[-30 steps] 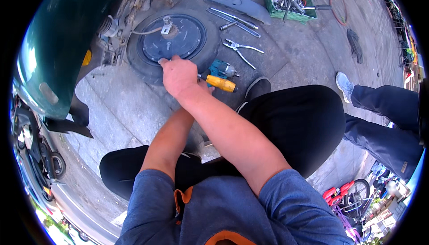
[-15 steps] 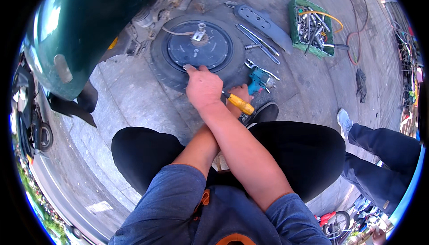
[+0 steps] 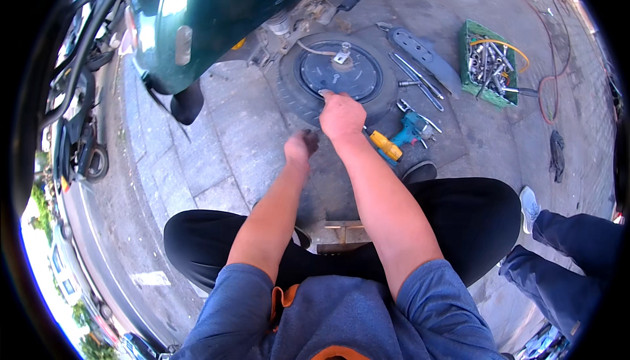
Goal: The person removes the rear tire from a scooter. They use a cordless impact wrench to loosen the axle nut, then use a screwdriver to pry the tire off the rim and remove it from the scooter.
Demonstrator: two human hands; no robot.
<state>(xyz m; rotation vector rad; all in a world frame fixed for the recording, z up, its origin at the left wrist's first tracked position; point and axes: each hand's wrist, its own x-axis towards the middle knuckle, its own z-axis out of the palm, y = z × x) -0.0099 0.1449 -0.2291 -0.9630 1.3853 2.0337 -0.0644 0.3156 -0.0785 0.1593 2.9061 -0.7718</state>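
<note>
My right hand [image 3: 342,116] is at the near rim of a black hub-motor wheel [image 3: 323,74] lying flat, with a bracket and cable on top; its fingers are closed, their contents too small to make out. My left hand [image 3: 300,145] is left of it, above the pavement, with blurred, darkened fingers; whether it holds anything is unclear. A yellow-handled tool [image 3: 383,142] lies right of my right wrist, beside a teal drill [image 3: 412,128]. Pliers [image 3: 403,106], long silver bars [image 3: 430,89] and a grey plate [image 3: 420,49] lie right of the wheel.
A dark green scooter body [image 3: 190,32] stands at upper left. A green crate of sockets [image 3: 487,64], a red hose [image 3: 550,97] and a dark cloth [image 3: 557,156] lie at right. Another person's legs [image 3: 558,281] are at lower right. Parked vehicles [image 3: 88,143] line the left.
My left hand has come out from beneath my right arm, away from the drill, toward the left. My right hand stays at the wheel's rim. The view has shifted, showing more at left.
</note>
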